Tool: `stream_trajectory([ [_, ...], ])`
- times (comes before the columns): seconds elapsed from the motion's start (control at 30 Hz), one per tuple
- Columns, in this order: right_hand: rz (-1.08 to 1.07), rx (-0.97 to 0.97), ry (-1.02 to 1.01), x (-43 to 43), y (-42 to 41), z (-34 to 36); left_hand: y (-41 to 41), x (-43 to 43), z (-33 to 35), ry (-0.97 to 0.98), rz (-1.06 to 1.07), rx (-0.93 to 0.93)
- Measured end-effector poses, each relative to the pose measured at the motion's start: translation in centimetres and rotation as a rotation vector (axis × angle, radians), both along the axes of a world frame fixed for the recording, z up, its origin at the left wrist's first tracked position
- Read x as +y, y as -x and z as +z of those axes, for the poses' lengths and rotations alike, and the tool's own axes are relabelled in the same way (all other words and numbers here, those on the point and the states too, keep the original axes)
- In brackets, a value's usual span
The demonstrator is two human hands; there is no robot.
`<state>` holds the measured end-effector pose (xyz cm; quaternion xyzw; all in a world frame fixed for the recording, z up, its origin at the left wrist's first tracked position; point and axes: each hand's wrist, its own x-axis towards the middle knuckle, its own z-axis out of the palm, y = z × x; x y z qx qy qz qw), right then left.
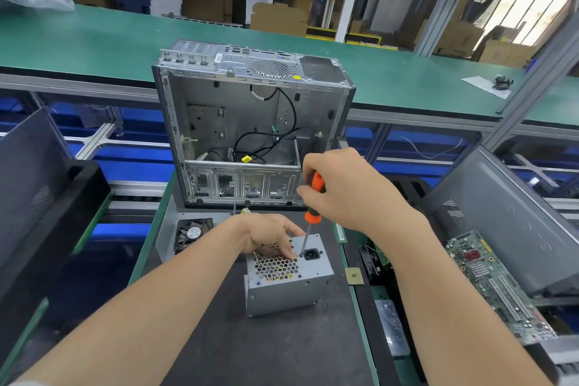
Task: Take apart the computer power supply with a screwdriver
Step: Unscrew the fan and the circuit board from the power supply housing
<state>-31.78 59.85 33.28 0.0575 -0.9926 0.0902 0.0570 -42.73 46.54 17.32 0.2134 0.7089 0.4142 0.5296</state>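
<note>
I see a dark mat (266, 348) covering the bench. Standing directly on it: the grey power supply (291, 288), near centre; the open computer case (250, 122), upright behind it; a fan unit (193, 232), to the left between them. Beyond, a green belt (94, 41) carries a paper sheet (485, 86).

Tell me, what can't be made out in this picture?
Head view only:
What the screwdriver tip sits on: too small to tell.
Screwdriver handle's top: wrapped by the right hand.
Part of the power supply grille: covered by the fingers of the left hand.
Fan label text: too small.
</note>
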Motion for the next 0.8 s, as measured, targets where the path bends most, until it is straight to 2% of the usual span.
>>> stream_trajectory([
  [0.33,0.055,0.034,0.032,0.0,-0.4,-0.2,-0.5,0.0,-0.2,0.032,0.04,0.064],
  [0.57,-0.033,0.102,-0.029,-0.5,-0.6,-0.3,-0.3,0.0,-0.4,0.044,0.03,0.076],
  [0.8,0.096,-0.065,0.099,0.6,-0.8,0.5,-0.1,0.0,-1.0,0.035,0.039,0.079],
])
